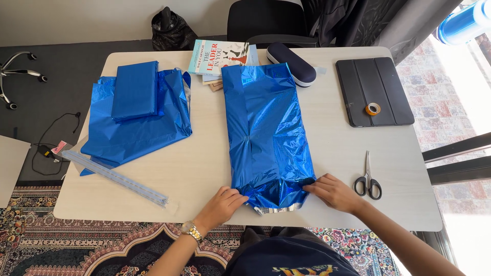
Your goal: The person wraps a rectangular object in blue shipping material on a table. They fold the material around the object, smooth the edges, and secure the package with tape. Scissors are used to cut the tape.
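Head view, looking down on a pale worktop (pixel 204 168). A parcel wrapped in shiny blue foil paper (pixel 266 138) lay lengthwise at centre frame, its long seam already closed down the middle and its far end folded under. The near end remained open, a silver underside showing at the lower edge. The left hand (pixel 222 204) pinched the lower-left corner of the foil between its fingertips; the right hand (pixel 332 191) pressed and gripped the lower-right corner. By appearance the wrapping was largely complete, with the near flap left to fold and fasten.

Counted items: one spare foil sheet (pixel 138 125) with one folded blue packet (pixel 135 89) on it, upper left; one ruler (pixel 115 177); one pair of scissors (pixel 368 179); one tape roll (pixel 373 109) on one dark tablet case (pixel 373 92); one spectacle case (pixel 291 64); a small stack of books (pixel 217 59).
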